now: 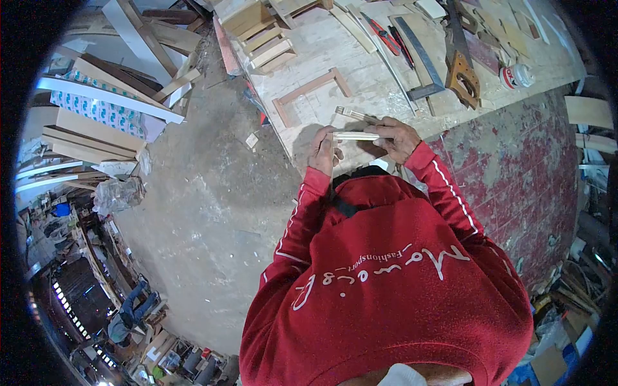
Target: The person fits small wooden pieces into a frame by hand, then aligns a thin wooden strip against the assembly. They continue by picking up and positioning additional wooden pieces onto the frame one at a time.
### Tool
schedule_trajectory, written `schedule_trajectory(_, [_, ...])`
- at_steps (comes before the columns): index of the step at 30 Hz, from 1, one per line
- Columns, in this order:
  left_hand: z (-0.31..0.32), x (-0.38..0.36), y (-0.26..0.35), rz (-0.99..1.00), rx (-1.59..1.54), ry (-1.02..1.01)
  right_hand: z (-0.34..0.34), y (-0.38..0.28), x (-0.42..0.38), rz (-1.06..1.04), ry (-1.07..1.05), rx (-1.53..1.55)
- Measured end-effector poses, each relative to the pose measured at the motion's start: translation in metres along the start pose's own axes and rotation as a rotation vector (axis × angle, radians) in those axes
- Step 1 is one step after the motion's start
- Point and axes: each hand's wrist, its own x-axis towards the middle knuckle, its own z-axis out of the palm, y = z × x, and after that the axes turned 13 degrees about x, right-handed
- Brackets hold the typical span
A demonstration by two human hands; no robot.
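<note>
Over the near left edge of the workbench, both hands hold a short, pale wooden piece (356,136) level between them. My left hand (324,152) closes its fingers on the left end. At the other end, my right hand (398,139) is wrapped round the wood. A slim, brush-like tool (353,114) sticks out leftward from beside the right fingers; its exact kind I cannot make out, nor whether the hand grips it. Just beyond the hands, a reddish-brown wooden frame piece (309,95) with corners lies flat on the workbench (380,83).
Across the bench lie a handsaw (462,80), a metal square (420,56), a red utility knife (385,37) and a white round container (516,76). Small wooden boxes (270,48) stand at the back left. Boards (96,138) are stacked on the floor to the left. A person (132,313) is at lower left.
</note>
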Motion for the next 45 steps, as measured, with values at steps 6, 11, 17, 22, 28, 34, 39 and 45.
schedule_trajectory(6, [0.004,0.0,0.006,-0.061,-0.014,0.014,0.004,0.005,0.0,0.006,-0.02,-0.016])
schedule_trajectory(11, [0.0,0.004,-0.002,0.054,0.083,0.024,0.004,-0.008,0.001,0.006,-0.023,-0.027])
schedule_trajectory(17, [-0.002,0.005,-0.005,0.029,0.068,0.041,0.01,-0.006,0.003,-0.096,0.039,-0.049])
schedule_trajectory(22, [-0.005,0.005,-0.001,0.017,0.082,0.036,0.009,-0.009,0.004,0.069,-0.043,-0.071])
schedule_trajectory(28, [-0.006,0.008,-0.008,0.007,0.061,0.05,0.01,-0.012,0.004,0.073,-0.028,-0.06])
schedule_trajectory(34, [-0.005,0.007,-0.004,0.012,0.058,0.05,0.014,-0.007,0.005,-0.107,0.077,-0.04])
schedule_trajectory(39, [-0.005,0.006,-0.003,0.011,0.035,0.058,0.011,-0.009,0.005,0.044,-0.03,-0.013])
schedule_trajectory(45, [-0.002,0.005,0.001,0.005,0.027,0.103,0.015,0.003,0.006,-0.01,-0.013,-0.002])
